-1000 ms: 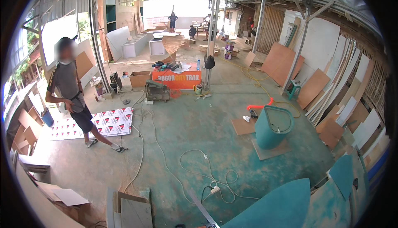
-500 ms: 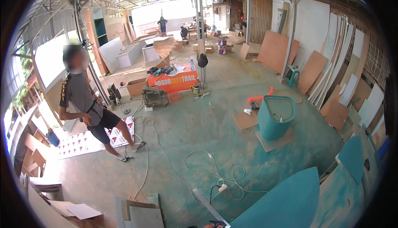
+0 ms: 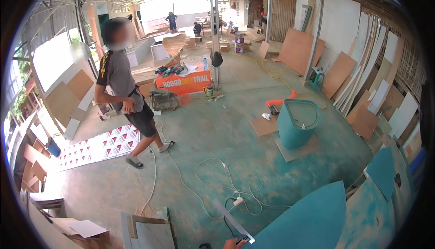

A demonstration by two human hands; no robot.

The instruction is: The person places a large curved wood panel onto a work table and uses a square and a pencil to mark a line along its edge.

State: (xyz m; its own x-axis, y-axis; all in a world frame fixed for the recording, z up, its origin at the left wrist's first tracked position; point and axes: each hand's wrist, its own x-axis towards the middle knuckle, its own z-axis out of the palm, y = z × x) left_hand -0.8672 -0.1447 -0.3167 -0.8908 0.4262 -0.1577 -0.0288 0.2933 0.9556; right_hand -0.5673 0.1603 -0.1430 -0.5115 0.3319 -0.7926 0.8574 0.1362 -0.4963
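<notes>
At the lower edge of the head view my left hand (image 3: 232, 243) is only partly visible, its fingers closed at the near end of a long flat metal strip (image 3: 233, 220). A dark part shows beside the fingers, too small to make out. The strip slants up and to the left over the floor. Just right of it lies a large teal panel (image 3: 304, 217) with a curved, pointed end. A small dark object (image 3: 205, 246) at the lower edge is mostly cut off. My right hand does not show.
White cords and a socket block (image 3: 238, 201) lie on the teal-stained floor. Further off stands a teal rounded cabinet (image 3: 297, 129) on a board. A person (image 3: 122, 81) walks at the left, beside a printed sheet (image 3: 102, 147). Boards (image 3: 147, 231) stand near left; others lean along the right wall.
The person at the left has stepped to the right, off the printed sheet. My view has shifted slightly, and more of my left hand with the metal strip shows at the lower edge.
</notes>
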